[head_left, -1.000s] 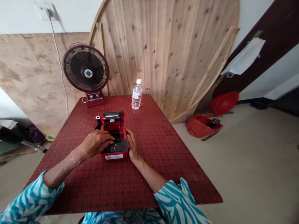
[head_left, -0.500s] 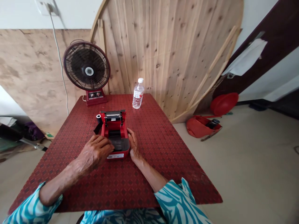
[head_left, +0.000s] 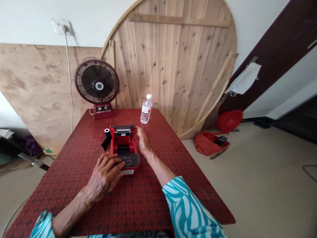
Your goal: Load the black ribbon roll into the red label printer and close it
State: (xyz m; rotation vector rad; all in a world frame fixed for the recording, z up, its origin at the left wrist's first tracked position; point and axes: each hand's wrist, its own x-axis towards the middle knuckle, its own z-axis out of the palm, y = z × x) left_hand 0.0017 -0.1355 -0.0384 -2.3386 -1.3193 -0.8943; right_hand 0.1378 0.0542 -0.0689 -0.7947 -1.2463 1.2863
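Note:
A small red machine that looks like a label printer [head_left: 137, 167] sits on the table, its hinged red and black lid [head_left: 123, 131] raised. A dark sheet of film [head_left: 126, 159] covers its front opening. My left hand [head_left: 105, 172] rests on the machine's front left, fingers stretched out with the tips on the dark film. At the right end of the raised lid, my right hand [head_left: 143, 142] has its fingers bent against the edge; the fingertips are partly hidden. Just left of the lid stands a small black roll [head_left: 107, 133] with a loose strip trailing from it.
Behind the machine are a clear water bottle [head_left: 146, 110] and a dark red fan [head_left: 97, 84] on the red patterned table [head_left: 173, 198]. A large round wooden board [head_left: 168, 66] leans on the wall. On the floor at right lie an orange-red bag [head_left: 205, 145] and a red basin [head_left: 229, 120].
My right hand has moved from the printer's right side up to its raised lid. My left fingers have spread flatter over the front. The view has tilted up somewhat.

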